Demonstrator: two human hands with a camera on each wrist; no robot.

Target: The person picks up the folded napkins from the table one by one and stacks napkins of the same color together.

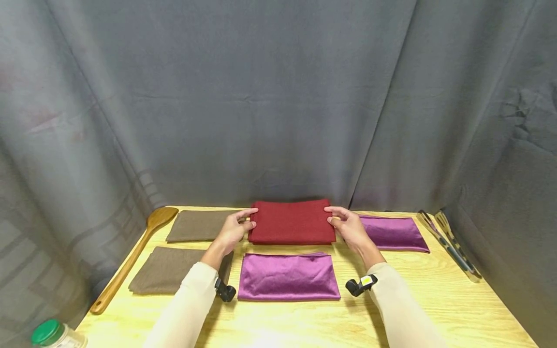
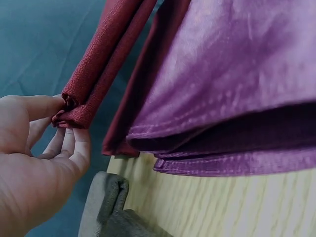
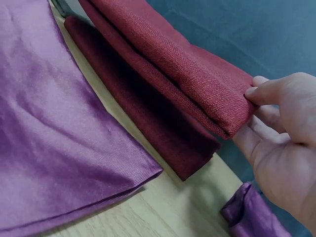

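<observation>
A folded dark red cloth (image 1: 292, 221) is held by both hands at its two short ends, at the middle back of the table. My left hand (image 1: 231, 232) pinches its left end between thumb and fingers; the folded layers (image 2: 94, 74) show in the left wrist view. The right end is gripped by my right hand (image 1: 350, 232), thumb on top and fingers beneath. Below the raised cloth lies another folded red cloth (image 3: 143, 103), with a gap between them in the right wrist view. Nearer the front lies a folded shiny purple cloth (image 1: 288, 277).
Two folded brown cloths (image 1: 169, 268) lie on the left, beside a wooden spatula (image 1: 143, 244). Another purple cloth (image 1: 393, 234) and tongs (image 1: 452, 246) lie on the right. A green-lidded jar (image 1: 48, 332) stands front left. A grey curtain (image 1: 270, 106) hangs behind the table.
</observation>
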